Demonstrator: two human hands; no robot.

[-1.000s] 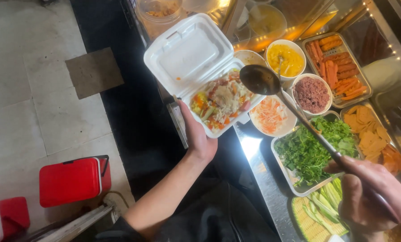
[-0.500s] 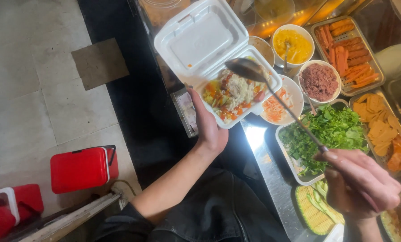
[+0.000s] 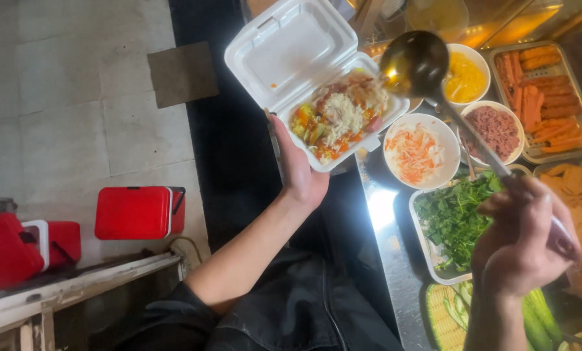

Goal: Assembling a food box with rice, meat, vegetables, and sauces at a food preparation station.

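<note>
1. red stools (image 3: 133, 212) stand on the floor at far left.
2. left hand (image 3: 299, 170): grip clasped under the open foam box (image 3: 317, 78) of salad.
3. ladle (image 3: 415, 63) bowl hovers at the box's right edge.
4. right hand (image 3: 523, 242): grip clenched on the ladle handle, above the tray of greens (image 3: 452, 221) on the counter (image 3: 391, 260).

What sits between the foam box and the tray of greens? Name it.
In the head view, a white bowl of shredded carrot and white vegetable lies between the foam box, held by the left hand, and the tray of greens.

red stools (image 3: 133, 212) | greens tray (image 3: 453, 221) | carrot-slaw bowl (image 3: 421, 153) | yellow sauce bowl (image 3: 465, 77)
</note>
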